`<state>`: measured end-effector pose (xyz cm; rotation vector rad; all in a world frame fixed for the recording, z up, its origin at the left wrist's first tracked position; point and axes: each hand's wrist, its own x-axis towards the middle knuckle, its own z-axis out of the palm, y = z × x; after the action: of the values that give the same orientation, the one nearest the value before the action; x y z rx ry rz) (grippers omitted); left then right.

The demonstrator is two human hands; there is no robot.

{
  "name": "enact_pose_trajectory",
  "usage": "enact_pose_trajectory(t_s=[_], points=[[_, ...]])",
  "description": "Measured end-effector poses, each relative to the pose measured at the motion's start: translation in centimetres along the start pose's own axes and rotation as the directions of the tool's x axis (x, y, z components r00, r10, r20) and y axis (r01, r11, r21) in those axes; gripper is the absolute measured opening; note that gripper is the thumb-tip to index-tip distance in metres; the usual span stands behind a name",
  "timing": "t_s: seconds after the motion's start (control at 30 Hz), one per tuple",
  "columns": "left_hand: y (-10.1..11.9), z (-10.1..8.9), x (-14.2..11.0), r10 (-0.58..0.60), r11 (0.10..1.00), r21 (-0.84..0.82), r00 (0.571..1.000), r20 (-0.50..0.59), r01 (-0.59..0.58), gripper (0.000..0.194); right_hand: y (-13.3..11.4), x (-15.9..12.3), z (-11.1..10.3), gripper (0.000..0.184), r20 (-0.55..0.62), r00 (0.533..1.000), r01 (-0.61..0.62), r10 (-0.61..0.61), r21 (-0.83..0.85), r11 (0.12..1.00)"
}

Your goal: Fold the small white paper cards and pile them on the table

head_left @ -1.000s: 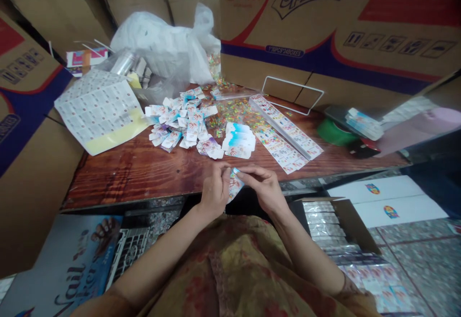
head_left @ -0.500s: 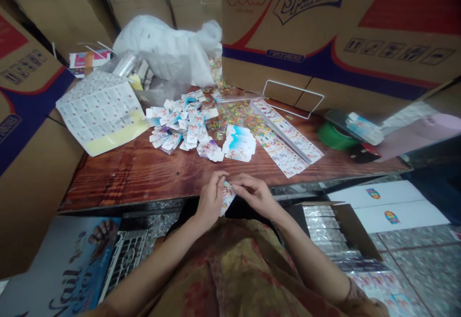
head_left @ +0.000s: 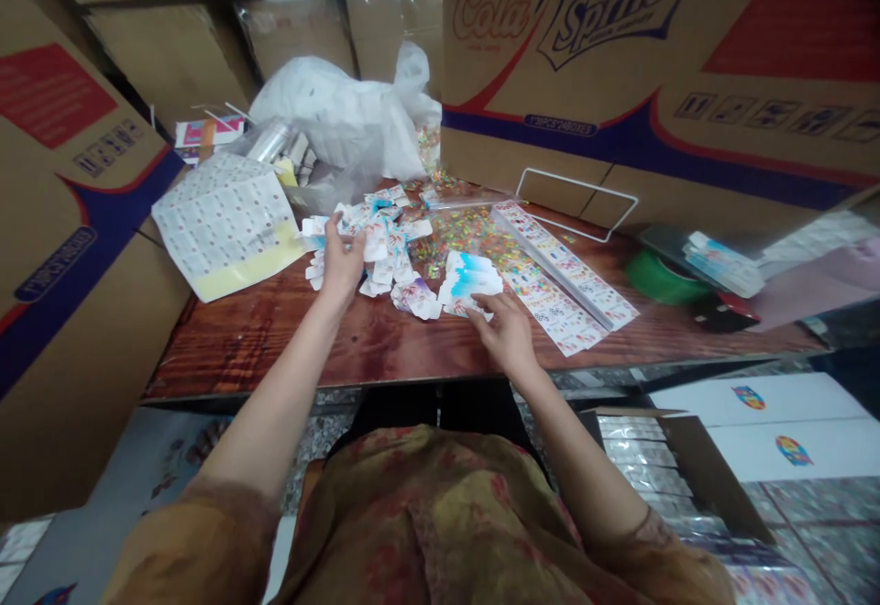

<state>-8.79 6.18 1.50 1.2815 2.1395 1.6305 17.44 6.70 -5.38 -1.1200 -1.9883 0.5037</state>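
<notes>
Moved apart and forward since the earlier frame, left hand (head_left: 344, 261) at heap of small cartons (head_left: 397, 252), fingers part-spread, any hold unclear, right hand (head_left: 507, 330) at overlapped flat cartons (head_left: 468, 277), fingers half-curled, grip unclear, both groups set on desk (head_left: 275, 348), printed strips (head_left: 599, 298) laid to right.

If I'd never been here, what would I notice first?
Probably the huge brown carton at the back right, with "Cola" and "Sprite" on it. Then the tiny bright bits scattered toward the back of the wooden table. Left of them, the left hand is at a messy pile of small printed cartons.
</notes>
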Motion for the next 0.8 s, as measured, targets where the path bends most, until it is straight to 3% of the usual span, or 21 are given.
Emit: enact_pose_trajectory(t_s=[0.07, 0.1, 0.2, 0.3, 0.4, 0.6, 0.8], points=[[-0.1, -0.1, 0.8, 0.111, 0.961, 0.262, 0.992, -0.058, -0.092, 0.049, 0.7, 0.2, 0.0, 0.029, -0.007, 1.0, 0.026, -0.027, -0.05, 0.998], [-0.2, 0.1, 0.1, 0.171, 0.92, 0.363, 0.985, -0.026, -0.15, 0.047, 1.0, 0.2, 0.1, 0.029, -0.011, 0.999, 0.036, -0.037, -0.077, 0.996], [-0.8, 1.2, -4.4, 0.262, 0.791, 0.496, 0.931, 0.254, -0.358, 0.032, 1.9, 0.0, 0.3, 0.029, -0.029, 0.998, 0.052, -0.057, -0.149, 0.988], [-1.2, 2.7, -9.2, 0.211, 0.697, 0.544, 0.858, 0.468, -0.468, 0.033, 2.7, 0.1, 0.4, 0.029, -0.042, 0.996, 0.064, -0.074, -0.193, 0.979], [-1.5, 4.0, -11.3, 0.124, 0.648, 0.606, 0.85, 0.513, -0.46, 0.039, 3.1, 0.7, 0.6, 0.03, -0.036, 0.996, 0.068, -0.078, -0.226, 0.972], [-2.2, 5.6, -9.4, 0.11, 0.611, 0.62, 0.828, 0.55, -0.493, 0.048, 3.1, 1.5, 1.2, 0.049, 0.107, 0.991, 0.112, -0.075, -0.394, 0.913], [-2.3, 6.3, -7.0, 0.075, 0.623, 0.612, 0.817, 0.572, -0.486, 0.048, 3.1, 1.7, 1.6, 0.04, 0.151, 0.987, 0.112, -0.049, -0.44, 0.891]])
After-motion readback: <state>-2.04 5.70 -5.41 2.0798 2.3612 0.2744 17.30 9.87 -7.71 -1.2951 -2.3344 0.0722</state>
